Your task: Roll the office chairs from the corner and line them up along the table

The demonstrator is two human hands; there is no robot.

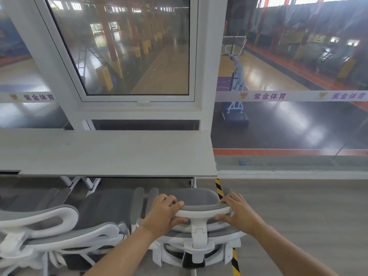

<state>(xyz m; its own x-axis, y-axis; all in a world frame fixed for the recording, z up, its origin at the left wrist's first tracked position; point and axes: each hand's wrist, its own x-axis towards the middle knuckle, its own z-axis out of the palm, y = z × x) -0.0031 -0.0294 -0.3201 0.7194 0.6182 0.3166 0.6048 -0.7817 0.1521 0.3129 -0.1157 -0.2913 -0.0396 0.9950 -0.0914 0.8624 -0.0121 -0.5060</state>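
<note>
A wide window (137, 48) fills the upper view, looking down onto a sports hall with a basketball hoop (235, 46) on a blue stand. A white strip (288, 96) with purple lettering runs across the glass.

Below the window a pale grey counter (111, 152) stretches from the left edge to just past the middle, its right end stopping beside the glazed wall. Folding legs show under its front edge.

Two grey-and-white mesh chairs stand at the counter's near side, seats facing it. The left chair (59, 226) sits at the lower left, its backrest towards the camera. The right chair (191, 196) is just beside it at the counter's right end, armrests of the two nearly touching; whether the seat reaches under the counter is hard to judge from this angle.

A yellow-and-black tape line (236, 263) runs along the floor under the right chair.

The headrest (203, 210) of the right chair is held at both ends. The left hand (163, 214) is clamped on its left end, fingers over the top and thumb underneath. The right hand (239, 212) grips the right end the same way. The hands are set apart by the headrest's width.
</note>
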